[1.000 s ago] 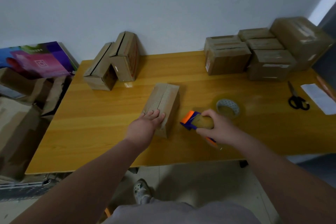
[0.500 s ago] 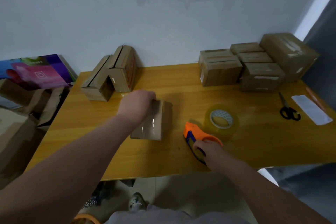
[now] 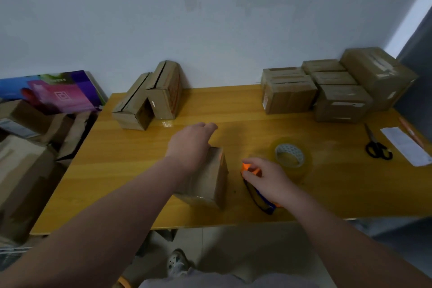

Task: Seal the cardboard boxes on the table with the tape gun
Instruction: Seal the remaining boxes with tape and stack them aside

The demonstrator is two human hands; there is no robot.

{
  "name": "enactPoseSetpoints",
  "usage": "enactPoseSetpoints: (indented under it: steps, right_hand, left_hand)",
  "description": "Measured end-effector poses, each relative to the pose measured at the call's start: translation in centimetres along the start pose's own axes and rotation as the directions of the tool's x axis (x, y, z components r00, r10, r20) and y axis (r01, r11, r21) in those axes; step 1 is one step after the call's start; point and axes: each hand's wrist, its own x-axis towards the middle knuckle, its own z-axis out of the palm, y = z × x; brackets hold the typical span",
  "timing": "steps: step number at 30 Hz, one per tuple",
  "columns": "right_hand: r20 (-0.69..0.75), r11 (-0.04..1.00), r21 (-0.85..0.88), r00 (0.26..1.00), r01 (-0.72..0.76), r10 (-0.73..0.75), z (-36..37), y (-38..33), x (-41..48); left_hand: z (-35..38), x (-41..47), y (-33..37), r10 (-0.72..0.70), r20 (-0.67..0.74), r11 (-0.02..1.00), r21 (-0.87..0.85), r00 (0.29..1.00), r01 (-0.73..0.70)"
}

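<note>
A small cardboard box [image 3: 214, 180] lies lengthwise near the front middle of the wooden table [image 3: 327, 189]. My left hand [image 3: 191, 145] rests on its far end, fingers stretched forward past the box. Just right of the box the orange and blue tape gun [image 3: 260, 199] lies on the table. My right hand [image 3: 268, 177] covers it, fingers curled round its orange head. Two unsealed boxes [image 3: 149, 100] lean together at the back left. Several taped boxes [image 3: 336, 86] are stacked at the back right.
A roll of clear tape [image 3: 292, 158] lies flat just behind my right hand. Black scissors [image 3: 376, 145] and a white paper slip [image 3: 406, 145] lie at the right edge. Cardboard and a colourful carton [image 3: 49, 91] sit off the table's left side.
The tape gun has come down from the air to lie on the table, and my right hand has shifted along it to the orange head. My left hand moved from the box's near end to its far end.
</note>
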Motion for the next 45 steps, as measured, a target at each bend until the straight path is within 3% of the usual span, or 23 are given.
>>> enactPoseSetpoints:
  steps: [4, 12, 17, 23, 32, 38, 45]
  right_hand:
    - [0.003, 0.995, 0.099, 1.0, -0.008, 0.008, 0.4, -0.9, 0.2]
    - [-0.01, 0.987, 0.161, 1.0, -0.017, 0.019, 1.1, -1.5, 0.7]
    - [-0.028, 0.985, 0.173, 0.999, -0.026, 0.032, 1.1, -1.5, 0.8]
    - [0.022, 0.972, 0.218, 0.996, -0.085, 0.082, 1.3, -1.8, 1.0]
    - [0.062, 0.944, 0.319, 0.996, -0.08, 0.064, 2.1, -2.6, 1.8]
    - [0.067, 0.907, 0.384, 0.985, -0.174, 0.161, 2.2, -3.3, 2.4]
    - [-0.047, 0.934, 0.322, 0.982, -0.156, 0.18, 2.9, -4.1, 3.1]
  left_hand:
    - [0.7, -2.1, 0.6, 0.061, -0.235, 0.996, 0.075, 0.97, -0.045]
    - [4.3, -4.7, 0.3, 0.089, 0.04, 0.987, -0.137, 0.995, -0.082]
    - [4.8, -5.0, -0.5, 0.145, 0.039, 0.976, -0.171, 0.989, -0.136]
    - [4.8, -5.8, -3.3, 0.298, -0.039, 0.883, -0.369, 0.954, -0.29]
    - [7.1, -6.0, -4.5, 0.385, -0.271, 0.864, -0.23, 0.882, -0.448]
    - [7.5, -5.8, -4.2, 0.362, -0.331, 0.878, -0.193, 0.871, -0.438]
    - [8.1, -5.7, -4.1, 0.362, -0.398, 0.866, -0.193, 0.843, -0.462]
